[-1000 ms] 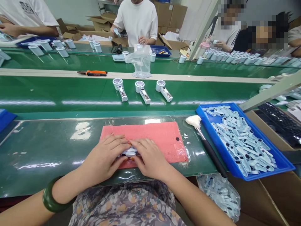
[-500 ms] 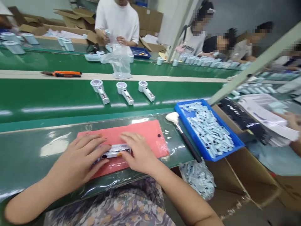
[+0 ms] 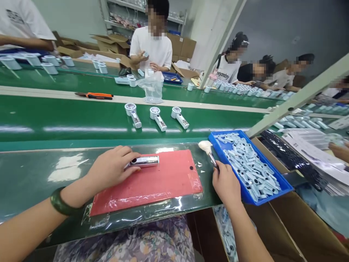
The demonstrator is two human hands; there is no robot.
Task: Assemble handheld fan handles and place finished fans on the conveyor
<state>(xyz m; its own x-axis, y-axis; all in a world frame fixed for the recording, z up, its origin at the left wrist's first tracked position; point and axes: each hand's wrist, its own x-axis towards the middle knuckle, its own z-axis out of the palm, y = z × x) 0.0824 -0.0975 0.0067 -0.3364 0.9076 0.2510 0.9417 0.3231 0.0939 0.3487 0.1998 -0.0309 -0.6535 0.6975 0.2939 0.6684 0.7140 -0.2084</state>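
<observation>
My left hand (image 3: 116,168) is closed around one end of a handheld fan (image 3: 145,161) over the red mat (image 3: 163,178). The fan's shiny handle, with a dark button, points right; its other end is hidden under my fingers. At the right, my right hand (image 3: 227,183) grips the dark handle of a tool with a metal shaft and a rounded, cream-white head (image 3: 205,146). That head is beside the blue tray (image 3: 247,198), which holds many pale blue pieces with dark spots. Small white scraps (image 3: 200,165) lie between the mat and the tool.
Three handheld fans (image 3: 158,118) lie on the green belt (image 3: 68,123) ahead. Orange-handled pliers (image 3: 99,96) rest on the pale strip beyond. A slanted post (image 3: 294,103) rises behind the tray. Cardboard boxes (image 3: 289,222) stand below right. Several co-workers sit across the belt.
My right hand has left the fan, moved right and taken hold of the white-headed tool. My left hand still holds the fan, now farther up the mat. The camera view has shifted.
</observation>
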